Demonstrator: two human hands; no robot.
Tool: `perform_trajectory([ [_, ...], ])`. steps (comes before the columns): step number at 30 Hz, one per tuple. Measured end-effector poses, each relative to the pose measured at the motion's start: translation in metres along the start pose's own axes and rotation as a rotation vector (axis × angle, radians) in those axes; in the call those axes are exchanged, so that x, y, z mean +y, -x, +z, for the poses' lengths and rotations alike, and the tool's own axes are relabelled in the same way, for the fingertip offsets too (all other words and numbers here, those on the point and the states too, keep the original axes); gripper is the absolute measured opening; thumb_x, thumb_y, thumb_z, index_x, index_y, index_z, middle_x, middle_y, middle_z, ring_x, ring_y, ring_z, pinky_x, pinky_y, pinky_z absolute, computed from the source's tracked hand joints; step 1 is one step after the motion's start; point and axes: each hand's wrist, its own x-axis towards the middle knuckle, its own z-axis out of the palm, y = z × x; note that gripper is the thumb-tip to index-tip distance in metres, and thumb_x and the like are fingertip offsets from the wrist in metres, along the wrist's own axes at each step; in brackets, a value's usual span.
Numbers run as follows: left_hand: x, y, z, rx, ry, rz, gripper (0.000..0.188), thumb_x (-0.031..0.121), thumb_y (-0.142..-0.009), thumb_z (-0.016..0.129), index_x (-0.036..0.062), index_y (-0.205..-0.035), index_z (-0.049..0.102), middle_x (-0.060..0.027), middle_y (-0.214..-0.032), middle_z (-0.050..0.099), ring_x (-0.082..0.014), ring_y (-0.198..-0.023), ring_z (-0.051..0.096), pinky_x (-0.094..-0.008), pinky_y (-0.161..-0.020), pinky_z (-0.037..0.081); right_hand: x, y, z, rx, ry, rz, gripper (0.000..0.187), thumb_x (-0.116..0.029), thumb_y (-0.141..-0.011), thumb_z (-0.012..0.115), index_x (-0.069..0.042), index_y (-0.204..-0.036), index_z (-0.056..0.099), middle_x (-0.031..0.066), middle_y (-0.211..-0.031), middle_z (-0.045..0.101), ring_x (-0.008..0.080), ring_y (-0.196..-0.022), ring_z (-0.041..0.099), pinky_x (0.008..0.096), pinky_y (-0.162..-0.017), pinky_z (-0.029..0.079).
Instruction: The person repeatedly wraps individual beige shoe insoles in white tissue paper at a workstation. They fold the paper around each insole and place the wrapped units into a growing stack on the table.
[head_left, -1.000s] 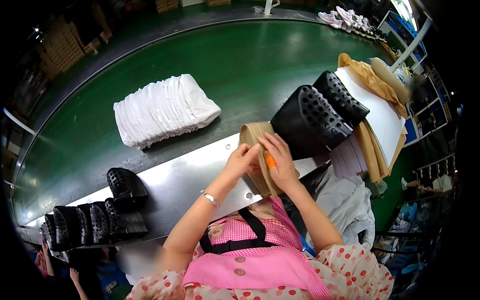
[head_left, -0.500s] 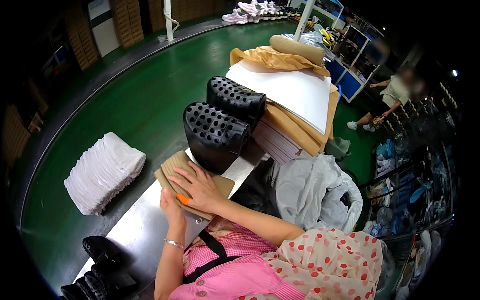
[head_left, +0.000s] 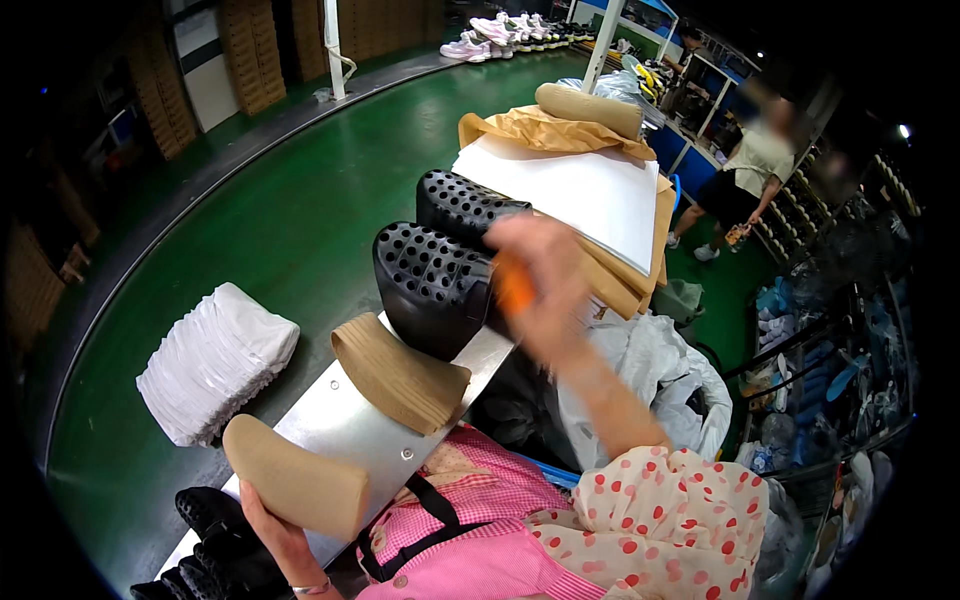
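My left hand (head_left: 272, 530) is closed around the near edge of a curved tan insole-like piece (head_left: 295, 475), above the metal board. A stack of similar tan pieces (head_left: 400, 375) lies on the board, between that piece and the black shoes. My right hand (head_left: 550, 285), smeared by motion, is beside two black shoe-shaped pieces with round holes, the nearer one (head_left: 430, 295) and the farther one (head_left: 465, 195). An orange cover (head_left: 513, 283) shows on a digit of it. Whether this hand holds or touches anything is not visible.
The metal board (head_left: 310, 420) runs along a green table (head_left: 270, 220). A bundle of white folded cloth-like pieces (head_left: 220, 365) sits at left, black shoes (head_left: 215, 540) at lower left. White sheets (head_left: 570, 190) are stacked beyond; a plastic bag (head_left: 660, 380) is at right. A person (head_left: 745, 170) stands farther off.
My left hand has moved toward the lower left with a tan piece, away from the stack. My right hand has left the stack and moved up and right beside the black shoes.
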Motion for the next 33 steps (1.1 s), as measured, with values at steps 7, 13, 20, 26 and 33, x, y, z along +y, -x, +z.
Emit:
perform_trajectory([
  [7, 0.026, 0.032, 0.077, 0.021, 0.372, -0.337, 0.041, 0.033, -0.102, 0.046, 0.0076, -0.135, 0.05, -0.0071, -0.128, 0.06, -0.0198, -0.111, 0.06, -0.0349, -0.093, 0.05, 0.195, 0.016, -0.028, -0.326, 0.496, 0.301, 0.025, -0.03, -0.079, 0.073, -0.012, -0.096, 0.068, 0.0107, -0.101, 0.067, 0.0349, -0.096, 0.057, 0.0431, -0.087, 0.046],
  [13, 0.01, 0.058, 0.035, -0.287, 0.269, -0.773, 0.044, 0.049, -0.089, 0.046, 0.0098, -0.11, 0.043, -0.0064, -0.105, 0.047, -0.0208, -0.094, 0.048, -0.0356, -0.08, 0.037, 0.205, 0.014, -0.019, -0.343, 0.282, 0.459, 0.014, -0.022, -0.082, 0.07, -0.009, -0.085, 0.068, 0.0109, -0.088, 0.067, 0.0309, -0.086, 0.059, 0.0403, -0.077, 0.048],
  [20, -0.004, 0.059, -0.015, -0.555, 0.138, -0.875, 0.057, 0.068, -0.074, 0.047, 0.0123, -0.081, 0.036, -0.0056, -0.078, 0.032, -0.0218, -0.074, 0.034, -0.0365, -0.066, 0.023, 0.202, -0.018, -0.027, -0.244, 0.167, 0.699, 0.014, -0.016, -0.087, 0.063, -0.004, -0.093, 0.063, 0.018, -0.084, 0.068, 0.0342, -0.078, 0.065, 0.0411, -0.071, 0.05],
  [26, 0.037, 0.067, 0.052, -0.168, -0.327, -0.495, 0.079, 0.049, -0.08, 0.064, 0.0076, -0.143, 0.041, -0.0137, -0.139, 0.05, -0.032, -0.125, 0.049, -0.0469, -0.106, 0.037, 0.183, -0.054, -0.042, -0.053, 0.223, 0.439, 0.006, -0.005, -0.089, 0.058, -0.001, -0.093, 0.058, 0.015, -0.077, 0.066, 0.025, -0.067, 0.063, 0.0349, -0.063, 0.048],
  [33, -0.004, 0.0, 0.048, -0.548, -0.233, -0.189, 0.048, 0.024, -0.098, 0.054, 0.0069, -0.141, 0.041, -0.0101, -0.132, 0.057, -0.0244, -0.117, 0.058, -0.0355, -0.098, 0.049, -0.046, -0.087, -0.018, -0.189, -0.31, 0.159, 0.02, -0.013, -0.084, 0.068, -0.008, -0.102, 0.058, 0.0073, -0.086, 0.061, 0.0213, -0.072, 0.064, 0.0326, -0.064, 0.05],
])
